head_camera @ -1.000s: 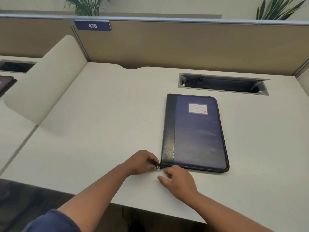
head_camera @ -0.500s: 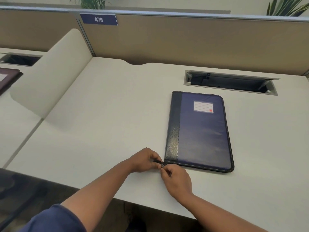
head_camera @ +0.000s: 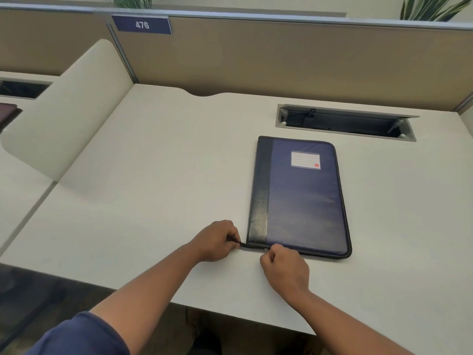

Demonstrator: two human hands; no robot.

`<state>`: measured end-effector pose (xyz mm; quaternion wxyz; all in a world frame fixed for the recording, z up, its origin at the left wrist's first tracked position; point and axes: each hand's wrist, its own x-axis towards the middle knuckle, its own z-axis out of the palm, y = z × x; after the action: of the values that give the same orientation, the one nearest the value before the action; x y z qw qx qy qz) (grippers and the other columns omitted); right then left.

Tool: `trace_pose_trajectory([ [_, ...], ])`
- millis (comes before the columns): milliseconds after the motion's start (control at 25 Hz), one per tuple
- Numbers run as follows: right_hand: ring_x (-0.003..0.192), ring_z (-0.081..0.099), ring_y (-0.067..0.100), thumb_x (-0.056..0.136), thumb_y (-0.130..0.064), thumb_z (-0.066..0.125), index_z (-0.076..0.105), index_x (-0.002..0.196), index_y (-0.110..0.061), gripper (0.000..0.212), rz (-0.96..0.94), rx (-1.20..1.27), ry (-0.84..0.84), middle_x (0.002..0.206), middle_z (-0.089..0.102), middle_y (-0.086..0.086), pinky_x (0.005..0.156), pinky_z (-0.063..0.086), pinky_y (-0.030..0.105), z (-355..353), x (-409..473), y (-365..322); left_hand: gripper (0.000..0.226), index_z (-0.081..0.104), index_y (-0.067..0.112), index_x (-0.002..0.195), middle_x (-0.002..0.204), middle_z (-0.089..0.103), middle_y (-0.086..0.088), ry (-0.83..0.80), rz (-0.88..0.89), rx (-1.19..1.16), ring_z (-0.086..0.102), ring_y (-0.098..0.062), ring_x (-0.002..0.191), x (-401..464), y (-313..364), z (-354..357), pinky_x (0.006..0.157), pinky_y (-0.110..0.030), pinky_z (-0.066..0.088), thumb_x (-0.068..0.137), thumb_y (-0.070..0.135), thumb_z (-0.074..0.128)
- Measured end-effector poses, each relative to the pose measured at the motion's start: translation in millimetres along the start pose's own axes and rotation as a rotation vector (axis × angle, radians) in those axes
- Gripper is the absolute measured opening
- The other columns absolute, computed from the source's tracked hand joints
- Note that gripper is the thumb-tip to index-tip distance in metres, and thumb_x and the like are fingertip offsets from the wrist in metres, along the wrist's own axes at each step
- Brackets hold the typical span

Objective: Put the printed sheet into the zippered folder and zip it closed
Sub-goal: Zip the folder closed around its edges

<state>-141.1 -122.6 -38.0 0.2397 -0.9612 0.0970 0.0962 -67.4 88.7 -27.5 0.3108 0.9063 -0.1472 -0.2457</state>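
A dark blue zippered folder (head_camera: 302,198) with a black spine strip and a white label lies flat and closed on the desk (head_camera: 158,175). My left hand (head_camera: 217,240) pinches the black zipper tail at the folder's near left corner. My right hand (head_camera: 285,269) is closed on the small metal zipper pull at the near edge, a little right of that corner. No printed sheet is visible.
An open cable tray slot (head_camera: 345,123) sits behind the folder. A tan partition wall (head_camera: 281,57) with a "476" sign (head_camera: 142,24) bounds the back. A cream side divider (head_camera: 66,116) stands on the left. The desk's front edge runs just below my hands.
My right hand has closed on the zipper pull and shifted right along the near edge, away from my left hand, which keeps its pinch at the corner. The view shifted slightly.
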Motion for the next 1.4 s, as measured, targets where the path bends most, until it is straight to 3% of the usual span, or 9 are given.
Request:
trace_pose_trajectory([
  [280,0.05,0.042,0.017,0.088,-0.025,0.058,0.045,0.062,-0.018,0.03,0.125,0.016,0.101,0.053,0.049,-0.004,0.048,0.034,0.03,-26,-5,52,0.016,0.065,0.036,0.082,0.091,0.06,0.017,-0.109,-0.014,0.124,0.058,-0.002,0.082,11,1,-12,0.07,-0.015,0.043,0.09,0.023,0.07],
  [640,0.05,0.045,0.022,0.085,-0.025,0.061,0.051,0.065,-0.012,0.026,0.244,0.102,0.183,0.056,0.057,0.003,0.048,0.035,0.03,-46,-7,105,0.004,0.07,0.021,0.086,0.089,0.069,0.008,-0.36,-0.063,0.385,0.063,-0.015,0.082,37,34,-32,0.067,-0.025,0.049,0.086,0.025,0.07],
  [760,0.054,0.056,0.024,0.089,-0.027,0.062,0.053,0.066,-0.015,0.027,0.215,0.143,0.199,0.059,0.058,-0.001,0.049,0.042,0.032,-45,-10,113,0.037,0.062,0.021,0.082,0.083,0.065,0.008,-0.379,-0.085,0.57,0.058,-0.014,0.071,44,58,-37,0.06,-0.028,0.043,0.068,0.052,0.077],
  [840,0.054,0.056,0.021,0.091,-0.029,0.063,0.053,0.066,-0.018,0.029,0.211,0.169,0.228,0.06,0.057,-0.004,0.049,0.043,0.031,-43,-12,115,0.056,0.054,0.022,0.081,0.082,0.059,0.01,-0.241,0.018,0.642,0.053,-0.013,0.07,50,79,-29,0.058,-0.029,0.04,0.06,0.069,0.076],
  [960,0.056,0.056,0.017,0.091,-0.032,0.065,0.056,0.067,-0.021,0.028,0.224,0.191,0.256,0.063,0.058,-0.007,0.051,0.045,0.031,-40,-14,114,0.052,0.052,0.028,0.091,0.098,0.054,0.01,-0.035,0.331,0.609,0.051,-0.016,0.086,57,108,7,0.069,-0.032,0.046,0.069,0.072,0.071],
  [1080,0.059,0.056,0.015,0.092,-0.034,0.069,0.062,0.07,-0.023,0.025,0.206,0.185,0.273,0.067,0.06,-0.009,0.051,0.048,0.033,-38,-14,112,0.056,0.058,0.025,0.118,0.127,0.056,0.003,0.02,0.498,0.545,0.051,-0.021,0.113,66,121,44,0.092,-0.036,0.048,0.077,0.062,0.072],
  [1200,0.058,0.054,0.011,0.09,-0.036,0.071,0.062,0.069,-0.028,0.024,0.197,0.217,0.311,0.065,0.056,-0.014,0.046,0.041,0.028,-34,-16,110,0.065,0.053,0.026,0.136,0.146,0.048,0.0,0.02,0.483,0.592,0.04,-0.028,0.136,72,126,68,0.111,-0.042,0.037,0.084,0.061,0.066],
  [1400,0.058,0.056,0.015,0.089,-0.027,0.073,0.07,0.072,-0.023,0.018,0.228,0.26,0.375,0.068,0.064,-0.007,0.048,0.045,0.031,-25,-15,107,0.057,0.055,0.026,0.139,0.152,0.047,-0.003,-0.006,0.422,0.625,0.036,-0.038,0.144,74,133,78,0.114,-0.05,0.033,0.091,0.055,0.057],
])
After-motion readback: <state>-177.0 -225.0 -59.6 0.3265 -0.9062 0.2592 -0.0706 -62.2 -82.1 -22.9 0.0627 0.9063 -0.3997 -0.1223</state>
